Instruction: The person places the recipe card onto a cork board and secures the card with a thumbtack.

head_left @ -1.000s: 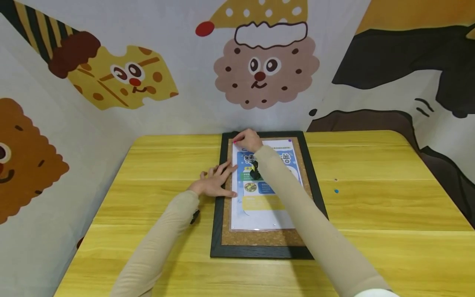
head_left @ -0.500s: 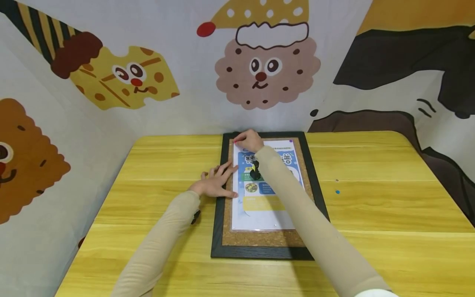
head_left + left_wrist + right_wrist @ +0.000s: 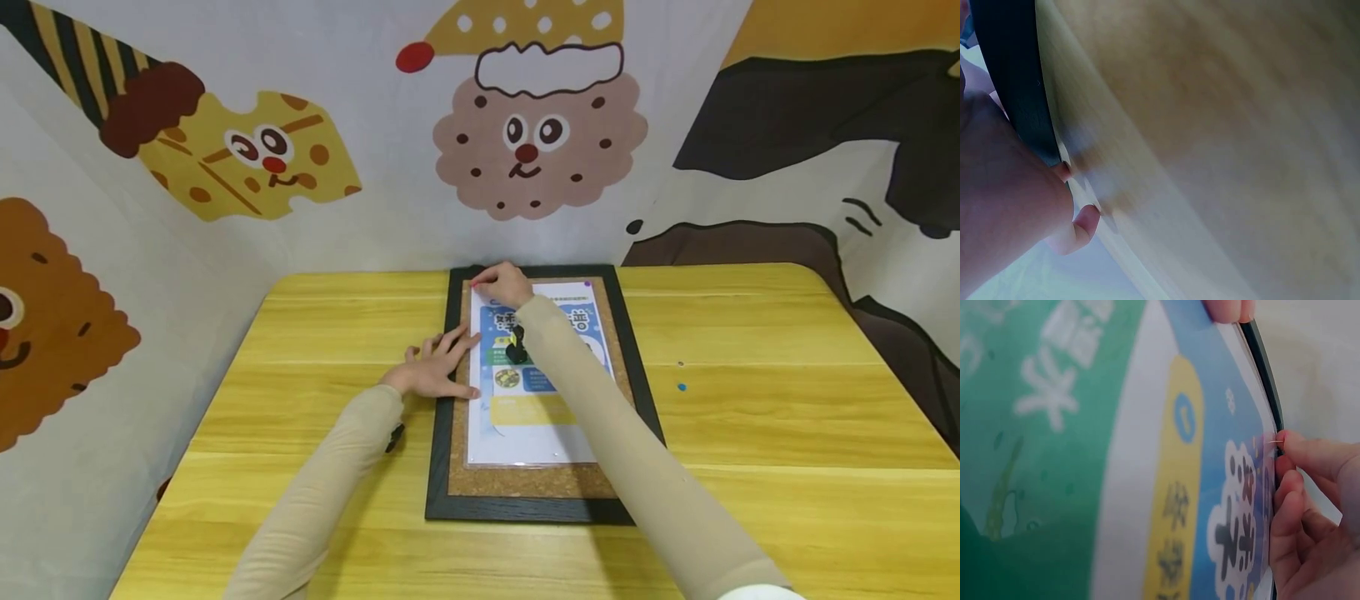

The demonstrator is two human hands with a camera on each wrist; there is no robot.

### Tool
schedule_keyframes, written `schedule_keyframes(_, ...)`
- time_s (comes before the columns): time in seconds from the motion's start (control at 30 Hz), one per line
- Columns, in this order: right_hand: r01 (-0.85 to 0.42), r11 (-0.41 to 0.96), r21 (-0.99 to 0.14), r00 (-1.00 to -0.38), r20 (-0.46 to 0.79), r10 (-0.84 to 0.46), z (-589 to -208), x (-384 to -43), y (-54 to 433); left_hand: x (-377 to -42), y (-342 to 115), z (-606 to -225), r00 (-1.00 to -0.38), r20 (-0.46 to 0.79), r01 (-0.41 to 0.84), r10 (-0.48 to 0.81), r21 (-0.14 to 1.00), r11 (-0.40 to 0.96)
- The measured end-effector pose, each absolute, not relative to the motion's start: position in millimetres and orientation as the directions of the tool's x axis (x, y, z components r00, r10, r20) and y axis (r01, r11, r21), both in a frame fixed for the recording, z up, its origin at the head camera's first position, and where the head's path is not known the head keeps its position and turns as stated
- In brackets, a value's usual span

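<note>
Room for a hand to pass runs along the worktop (image 3: pixel 787 433) right of the framed board (image 3: pixel 517 482), around 1 blue object (image 3: pixel 682 387). The wall (image 3: pixel 382 225) closes the far side; the right forearm (image 3: pixel 607 417) spans the board; the left hand (image 3: pixel 432 372) blocks its left edge.

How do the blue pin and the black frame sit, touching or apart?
Apart. The head view shows yellow tabletop between the blue pin and the right side of the black frame.

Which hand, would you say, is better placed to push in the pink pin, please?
Probably the right hand: it pinches the pink pin at one corner of the sheet; the left hand lies spread across the frame.
</note>
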State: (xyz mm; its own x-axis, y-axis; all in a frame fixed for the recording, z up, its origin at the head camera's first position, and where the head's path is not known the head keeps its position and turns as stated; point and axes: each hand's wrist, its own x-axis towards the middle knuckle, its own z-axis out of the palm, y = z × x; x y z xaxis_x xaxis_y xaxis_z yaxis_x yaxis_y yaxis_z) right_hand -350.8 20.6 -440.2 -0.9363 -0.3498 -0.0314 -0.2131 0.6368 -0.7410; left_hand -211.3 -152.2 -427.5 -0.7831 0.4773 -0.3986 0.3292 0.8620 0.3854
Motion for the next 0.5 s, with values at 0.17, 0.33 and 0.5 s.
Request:
schedule_keyframes(0.17, -0.215, 0.649, -0.730, -0.940, -0.027, -0.341, -439.5, -349.8, 20.7, -211.3, -151.8, -427.8, -0.781, -0.397, 0.334, 0.482, 0.387, 0.859)
schedule_keyframes(0.33, -0.216, 0.641, -0.737, -0.943, -0.012, -0.332, -439.8, -350.4, 20.3, -211.1, -152.1, -427.7, -0.785, -0.394, 0.329, 0.477, 0.387, 0.861)
schedule_keyframes(0.5, -0.214, 0.643, -0.736, -0.947, -0.006, -0.321, -440.4, -351.5, 18.8, -210.7, -152.9, -426.7, -0.786, -0.393, 0.326, 0.478, 0.393, 0.860)
